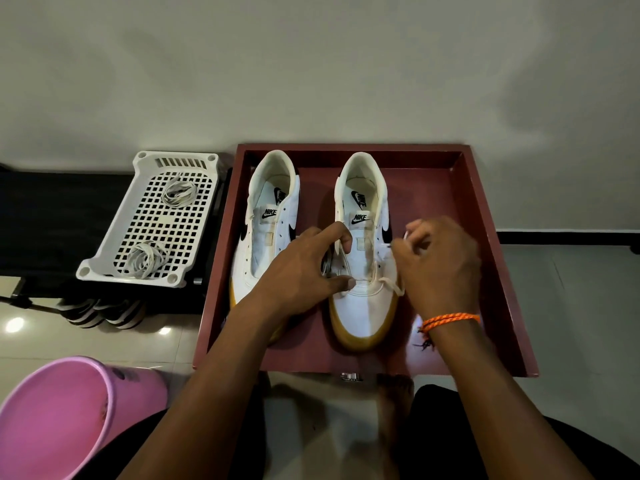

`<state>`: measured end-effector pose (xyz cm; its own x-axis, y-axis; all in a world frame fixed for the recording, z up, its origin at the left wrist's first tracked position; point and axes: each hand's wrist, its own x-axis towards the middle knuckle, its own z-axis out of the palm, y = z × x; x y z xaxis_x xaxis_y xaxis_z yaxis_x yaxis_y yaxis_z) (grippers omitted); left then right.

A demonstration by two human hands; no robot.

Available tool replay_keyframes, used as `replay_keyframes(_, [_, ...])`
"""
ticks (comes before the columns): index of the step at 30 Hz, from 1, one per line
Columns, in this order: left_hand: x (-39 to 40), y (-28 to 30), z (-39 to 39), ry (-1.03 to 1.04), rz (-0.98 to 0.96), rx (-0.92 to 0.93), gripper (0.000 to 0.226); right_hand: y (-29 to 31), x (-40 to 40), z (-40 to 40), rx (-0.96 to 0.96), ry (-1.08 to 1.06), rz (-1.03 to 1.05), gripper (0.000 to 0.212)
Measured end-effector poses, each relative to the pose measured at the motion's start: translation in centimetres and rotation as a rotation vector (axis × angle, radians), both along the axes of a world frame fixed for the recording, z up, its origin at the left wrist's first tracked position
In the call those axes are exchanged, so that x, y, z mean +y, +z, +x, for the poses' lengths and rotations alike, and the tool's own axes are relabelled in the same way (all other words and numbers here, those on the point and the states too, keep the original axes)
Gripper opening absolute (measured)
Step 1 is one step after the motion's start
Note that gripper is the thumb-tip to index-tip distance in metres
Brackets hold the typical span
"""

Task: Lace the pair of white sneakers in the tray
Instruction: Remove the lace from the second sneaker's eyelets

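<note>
Inside the red tray [491,237], on the right sneaker [363,306], the left hand [301,271] steadies the eyelets while the right hand [440,261] pinches the soft, limp lace [393,285], best held near its stiff tip.

A white perforated basket [114,252] holding two coiled lace bundles [179,193] sits left; a pink bucket [52,414] stands nearer

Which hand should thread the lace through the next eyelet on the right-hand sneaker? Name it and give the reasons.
Probably the right hand: it already pinches the lace end beside the right-hand sneaker, next to its eyelet row. The left hand is busy gripping that shoe's other side, steadying it.
</note>
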<state>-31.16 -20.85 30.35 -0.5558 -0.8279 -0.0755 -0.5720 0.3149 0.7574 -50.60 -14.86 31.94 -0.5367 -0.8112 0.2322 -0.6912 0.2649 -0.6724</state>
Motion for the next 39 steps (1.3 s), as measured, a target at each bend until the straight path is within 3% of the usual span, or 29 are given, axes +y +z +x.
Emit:
replay_keyframes(3, [0.2, -0.1, -0.1, 0.0, -0.004, 0.001, 0.047, 1.0, 0.1, -2.0, 0.017, -0.138, 0.02, 0.011])
replay_keyframes(5, [0.3, -0.1, -0.3, -0.014, -0.019, 0.001, 0.044, 0.5, 0.2, -3.1, 0.033, -0.116, 0.145, 0.017])
replay_keyframes(10, [1.1, -0.2, -1.1, -0.045, -0.149, -0.067, 0.023, 0.3, 0.3, -2.5, -0.084, 0.299, 0.225, 0.066])
replay_keyframes(13, [1.6, -0.2, -1.7, -0.036, -0.214, -0.132, 0.015, 0.5, 0.5, -1.6, -0.076, 0.513, 0.316, 0.078])
replay_keyframes(17, [1.9, 0.3, -2.4, -0.036, -0.19, -0.304, 0.018, -0.6, 0.9, -1.8, -0.083, 0.613, 0.483, 0.097])
replay_keyframes(23, [2.2, 0.6, -3.4, -0.008, -0.152, -0.351, 0.006, -0.7, 0.6, -1.7, -0.071, 0.563, 0.467, 0.091])
replay_keyframes(27, [2.0, 0.2, -3.2, 0.017, -0.034, -0.174, 0.013, -0.2, 0.7, -1.7, -0.072, 0.554, 0.462, 0.084])
replay_keyframes(34, [1.0, -0.2, -3.0, 0.267, 0.365, 0.392, 0.036, 0.0, 0.8, -2.4, -0.114, 0.549, 0.417, 0.075])
replay_keyframes(39, [1.5, 0.1, -2.7, 0.243, 0.47, 0.448, 0.031, -0.2, 0.8, -2.2, -0.188, 0.553, 0.402, 0.079])
